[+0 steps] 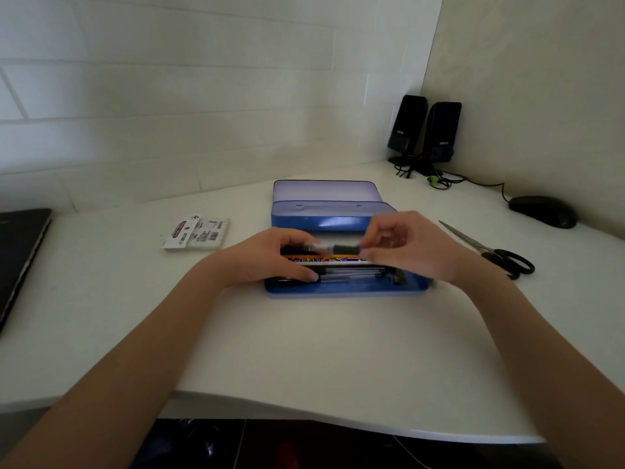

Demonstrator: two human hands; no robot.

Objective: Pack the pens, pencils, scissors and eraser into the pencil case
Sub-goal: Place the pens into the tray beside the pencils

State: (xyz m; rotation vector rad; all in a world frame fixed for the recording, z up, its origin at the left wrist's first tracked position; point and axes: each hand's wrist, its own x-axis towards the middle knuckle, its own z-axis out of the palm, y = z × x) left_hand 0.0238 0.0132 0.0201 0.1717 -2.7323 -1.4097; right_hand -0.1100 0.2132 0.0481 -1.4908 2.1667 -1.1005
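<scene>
You hold one pen (pixel 333 248) level over the open pencil case (pixel 345 289), your left hand (pixel 270 255) and right hand (pixel 402 245) each pinching an end, likely so it drops in parallel to those already inside. The case sits mid-bench; scissors (pixel 487 250) and eraser pack (pixel 198 233) wait outside on the white bench (pixel 321 350), speakers (pixel 424 133) in the far right corner.
</scene>
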